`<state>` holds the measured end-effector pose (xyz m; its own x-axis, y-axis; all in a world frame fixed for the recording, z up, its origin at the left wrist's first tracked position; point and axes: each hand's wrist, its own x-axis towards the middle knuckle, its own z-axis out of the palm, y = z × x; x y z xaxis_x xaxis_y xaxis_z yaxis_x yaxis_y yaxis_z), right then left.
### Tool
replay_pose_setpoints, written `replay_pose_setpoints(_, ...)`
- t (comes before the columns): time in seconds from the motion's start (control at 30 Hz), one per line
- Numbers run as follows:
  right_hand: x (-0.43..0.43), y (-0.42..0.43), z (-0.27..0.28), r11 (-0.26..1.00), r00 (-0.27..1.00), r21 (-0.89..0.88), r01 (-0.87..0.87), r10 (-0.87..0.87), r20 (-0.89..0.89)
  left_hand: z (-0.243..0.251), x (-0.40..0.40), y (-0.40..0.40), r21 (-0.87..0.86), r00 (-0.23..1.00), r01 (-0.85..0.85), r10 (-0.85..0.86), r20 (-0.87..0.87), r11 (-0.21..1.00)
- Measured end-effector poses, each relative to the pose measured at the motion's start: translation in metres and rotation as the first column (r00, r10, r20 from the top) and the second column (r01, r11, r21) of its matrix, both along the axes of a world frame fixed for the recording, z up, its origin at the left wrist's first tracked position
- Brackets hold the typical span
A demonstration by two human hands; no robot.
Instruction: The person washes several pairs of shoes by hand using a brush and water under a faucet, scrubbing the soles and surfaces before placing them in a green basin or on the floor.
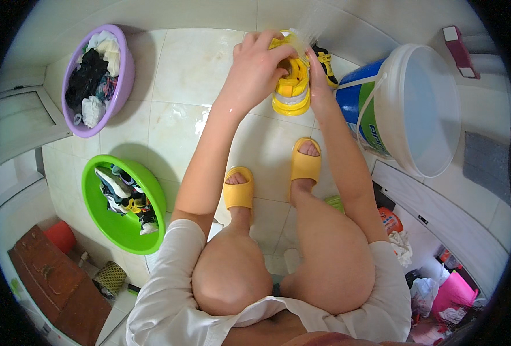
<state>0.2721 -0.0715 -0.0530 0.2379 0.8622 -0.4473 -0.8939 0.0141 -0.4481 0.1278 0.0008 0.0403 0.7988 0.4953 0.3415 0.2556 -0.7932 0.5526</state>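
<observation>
A yellow shoe (291, 97) with a pale band at one end is held between both my hands. My left hand (257, 65) curls over its upper part from the left, and some fingertips reach the shoe's opening. Along the right side lies my right hand (318, 80), its palm against the shoe. Water (314, 21) streams down from above onto the shoe's far end, which is partly hidden by my fingers and the spray. Just beyond my right hand, a black and yellow shoe (326, 67) rests by the wall.
Water fills a large bucket (370, 108) on the right. At left stand a purple basin (128, 82) of wet-looking clothes and a green basin (93, 207) holding several shoes. My feet, in yellow slippers (239, 194), are on the wet tiled floor (177, 125). A brown cabinet (61, 285) stands lower left.
</observation>
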Motion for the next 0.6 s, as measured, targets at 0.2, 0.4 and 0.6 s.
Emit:
replay_pose_setpoints(0.2, 0.002, 0.002, -0.009, 0.995, 0.996, 0.072, -0.072, 0.068, 0.053, -0.019, 0.022, 0.02, -0.223, 0.987, -0.048, 0.08, 0.139, 0.974)
replay_pose_setpoints(0.4, -0.003, 0.001, 0.004, 1.0, 0.999, 0.014, 0.013, -0.014, 0.041, -0.028, 0.041, 0.013, -0.564, 0.888, -0.121, 0.343, 0.308, 0.817)
replay_pose_setpoints(0.6, -0.002, 0.002, -0.001, 0.996, 0.999, -0.09, -0.003, 0.0, -0.039, -0.03, 0.044, 0.014, -0.625, 0.905, -0.077, 0.317, 0.283, 0.777)
